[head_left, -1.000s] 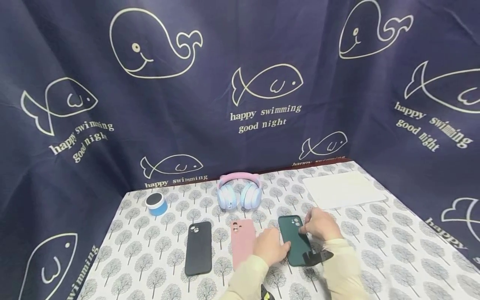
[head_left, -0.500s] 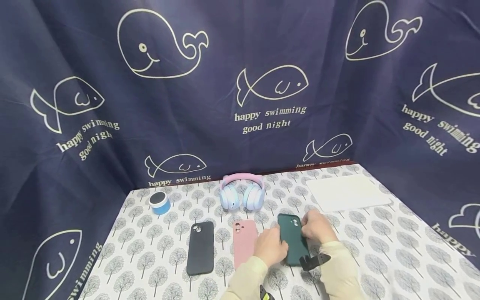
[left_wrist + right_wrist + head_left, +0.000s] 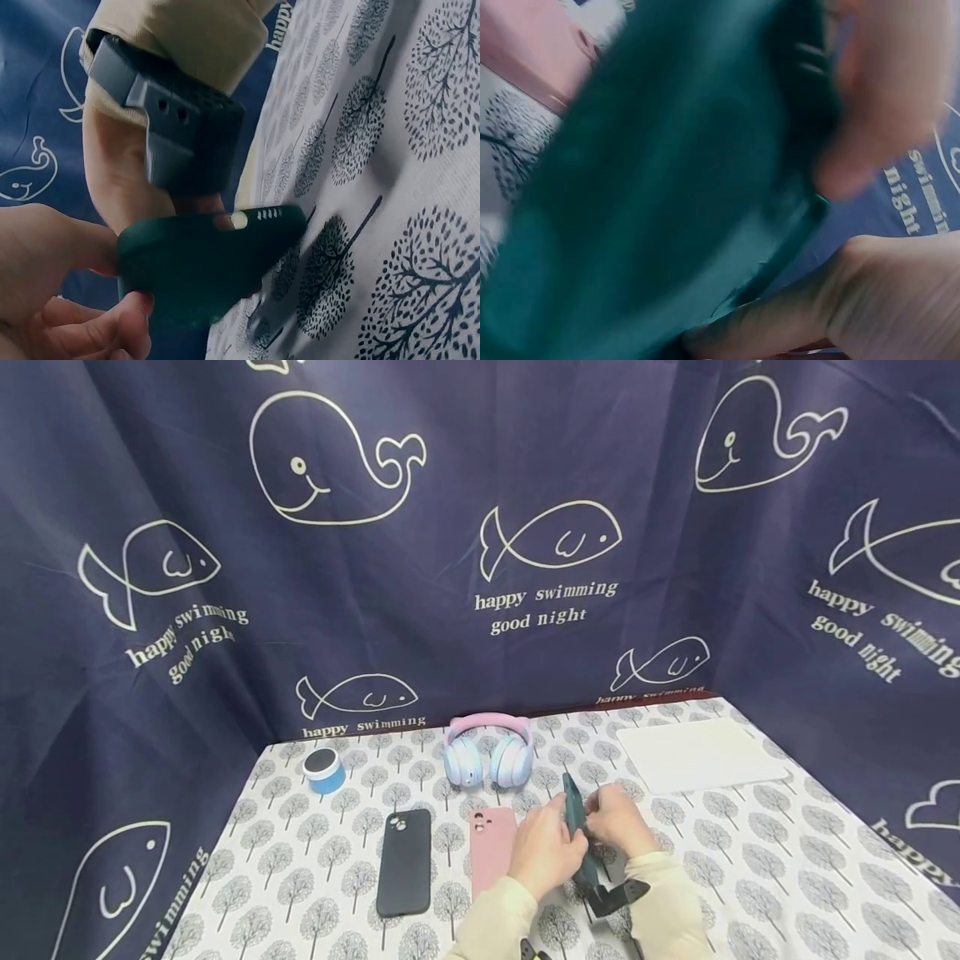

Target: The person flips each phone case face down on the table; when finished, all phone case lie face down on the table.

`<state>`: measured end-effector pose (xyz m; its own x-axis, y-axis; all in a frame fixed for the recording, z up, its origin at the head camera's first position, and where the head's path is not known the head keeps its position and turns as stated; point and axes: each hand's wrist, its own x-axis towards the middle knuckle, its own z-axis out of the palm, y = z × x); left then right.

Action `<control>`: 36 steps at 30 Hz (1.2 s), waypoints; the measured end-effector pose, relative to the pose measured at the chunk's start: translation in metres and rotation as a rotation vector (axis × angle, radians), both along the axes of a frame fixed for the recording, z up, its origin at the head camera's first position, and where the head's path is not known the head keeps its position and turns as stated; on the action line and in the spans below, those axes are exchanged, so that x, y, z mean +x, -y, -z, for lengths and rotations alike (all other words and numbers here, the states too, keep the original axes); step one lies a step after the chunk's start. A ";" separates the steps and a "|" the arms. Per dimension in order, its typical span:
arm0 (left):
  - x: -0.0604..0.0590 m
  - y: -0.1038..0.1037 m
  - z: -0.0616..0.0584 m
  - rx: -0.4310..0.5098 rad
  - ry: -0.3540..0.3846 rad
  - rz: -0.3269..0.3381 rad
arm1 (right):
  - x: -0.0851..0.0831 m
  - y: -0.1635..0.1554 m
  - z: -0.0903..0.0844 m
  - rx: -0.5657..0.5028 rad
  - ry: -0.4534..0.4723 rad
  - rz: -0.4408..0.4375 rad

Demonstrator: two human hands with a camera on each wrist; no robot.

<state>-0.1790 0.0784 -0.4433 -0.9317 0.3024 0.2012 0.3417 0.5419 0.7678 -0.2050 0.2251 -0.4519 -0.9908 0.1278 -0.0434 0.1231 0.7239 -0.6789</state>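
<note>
Head view: left hand point(image 3: 542, 852), right hand point(image 3: 617, 820) grip green case point(image 3: 576, 814) on edge.

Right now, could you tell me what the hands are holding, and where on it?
Both hands, left and right, grip the green case by its long sides, tilted on edge.

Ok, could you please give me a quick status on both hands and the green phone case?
Both hands gripping green phone case. Case tipped up on edge off the tablecloth. Pink case just beside, nothing blocking.
</note>
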 end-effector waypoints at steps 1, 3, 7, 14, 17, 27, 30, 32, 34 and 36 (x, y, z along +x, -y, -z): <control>0.001 0.000 -0.001 -0.004 -0.004 0.000 | 0.000 0.002 0.001 0.004 -0.004 -0.006; 0.001 0.000 -0.001 -0.019 -0.020 0.000 | -0.001 0.006 0.003 0.011 -0.004 -0.020; 0.001 0.000 0.000 -0.049 -0.034 0.011 | -0.004 0.010 0.008 0.023 0.006 -0.041; 0.000 -0.002 0.007 -0.073 -0.004 0.047 | -0.006 0.006 0.015 -0.011 0.043 -0.050; 0.000 -0.003 0.009 -0.063 0.016 0.044 | -0.006 0.004 0.018 -0.045 0.046 -0.051; -0.004 -0.002 0.013 -0.003 0.044 0.035 | -0.002 -0.012 -0.003 -0.217 -0.021 -0.175; -0.006 -0.001 0.017 0.074 0.134 0.063 | -0.001 -0.016 -0.013 -0.172 -0.028 -0.236; -0.008 0.000 0.021 0.124 0.216 0.098 | 0.000 -0.017 -0.015 -0.126 -0.021 -0.282; -0.010 0.003 0.024 0.156 0.288 0.136 | 0.000 -0.018 -0.016 -0.098 -0.012 -0.302; -0.013 0.007 0.027 0.157 0.346 0.145 | 0.001 -0.018 -0.015 -0.107 0.010 -0.286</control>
